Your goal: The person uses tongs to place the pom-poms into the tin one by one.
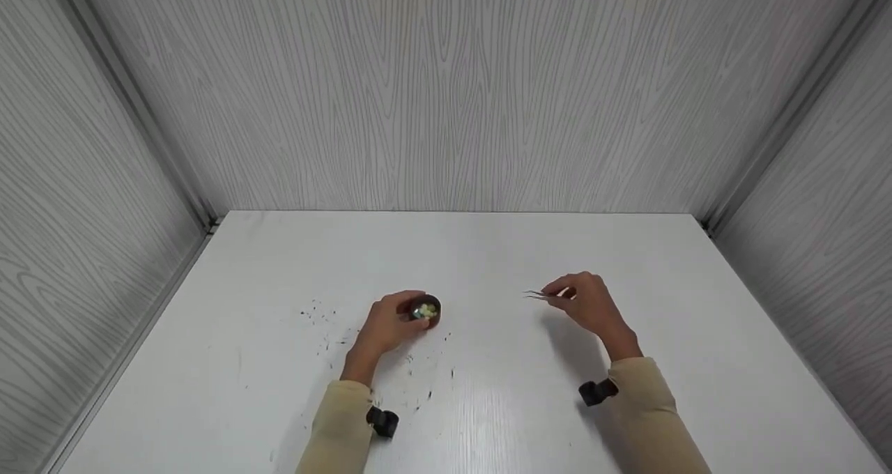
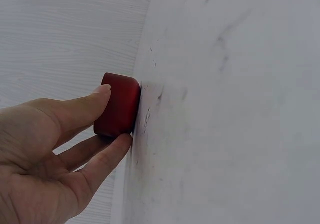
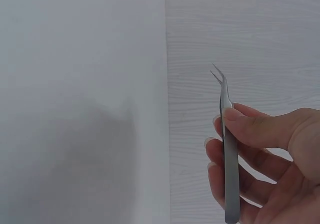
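A small dark red cup (image 2: 120, 104) stands on the white table, with several pale yellow-green and bluish pieces (image 1: 426, 311) inside it. My left hand (image 1: 387, 324) grips the cup's side between thumb and fingers. Off to the right and above the tabletop, my right hand (image 1: 585, 305) pinches a pair of metal tweezers (image 3: 230, 159) between thumb and fingers. Their bent, fine tips stand slightly apart with nothing between them, pointing left toward the cup in the head view. The cup's contents are hidden in the left wrist view.
Dark specks and smudges (image 1: 320, 314) mark the white tabletop (image 1: 474, 251) around and left of the cup. Grey wood-grain panels (image 1: 446, 97) close off the back and both sides. A black wrist camera (image 1: 383, 422) sits at each beige sleeve.
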`<control>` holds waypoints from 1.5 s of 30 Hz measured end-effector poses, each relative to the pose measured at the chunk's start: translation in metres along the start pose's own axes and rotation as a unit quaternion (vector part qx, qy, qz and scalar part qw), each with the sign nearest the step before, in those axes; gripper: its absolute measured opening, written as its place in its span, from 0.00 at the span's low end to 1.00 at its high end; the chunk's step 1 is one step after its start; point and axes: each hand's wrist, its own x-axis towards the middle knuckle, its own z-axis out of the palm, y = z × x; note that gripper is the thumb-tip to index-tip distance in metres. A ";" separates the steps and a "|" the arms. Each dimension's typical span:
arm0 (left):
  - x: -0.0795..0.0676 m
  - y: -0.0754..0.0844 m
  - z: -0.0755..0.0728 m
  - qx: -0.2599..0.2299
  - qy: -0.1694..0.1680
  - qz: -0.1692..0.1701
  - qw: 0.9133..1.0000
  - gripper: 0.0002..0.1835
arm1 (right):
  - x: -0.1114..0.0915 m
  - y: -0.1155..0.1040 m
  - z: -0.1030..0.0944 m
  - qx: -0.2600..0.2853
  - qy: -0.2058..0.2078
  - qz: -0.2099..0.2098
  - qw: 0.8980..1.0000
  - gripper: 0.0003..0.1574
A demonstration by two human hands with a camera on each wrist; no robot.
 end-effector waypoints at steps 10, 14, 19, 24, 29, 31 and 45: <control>-0.002 0.001 0.000 0.011 0.002 -0.005 1.000 0.28 | -0.003 0.021 -0.011 -0.011 0.007 0.053 0.999 0.10; -0.002 0.002 0.001 0.017 0.001 -0.008 1.000 0.28 | -0.007 0.029 -0.019 -0.014 0.011 0.078 0.997 0.10; -0.001 0.002 0.000 0.014 0.000 0.001 1.000 0.28 | -0.010 0.040 -0.024 -0.023 0.022 0.106 0.994 0.10; -0.001 0.001 0.000 0.007 0.002 0.000 1.000 0.28 | -0.013 0.051 -0.028 -0.031 0.031 0.122 0.992 0.10; 0.000 0.000 0.000 0.005 0.001 -0.003 1.000 0.28 | -0.016 0.059 -0.034 -0.036 0.035 0.136 0.989 0.10; 0.000 0.000 0.000 0.005 0.000 -0.002 1.000 0.28 | -0.018 0.063 -0.036 -0.039 0.038 0.140 0.989 0.10; -0.001 0.001 0.001 0.005 0.001 -0.003 1.000 0.28 | -0.034 0.082 -0.053 -0.050 0.033 0.240 0.969 0.14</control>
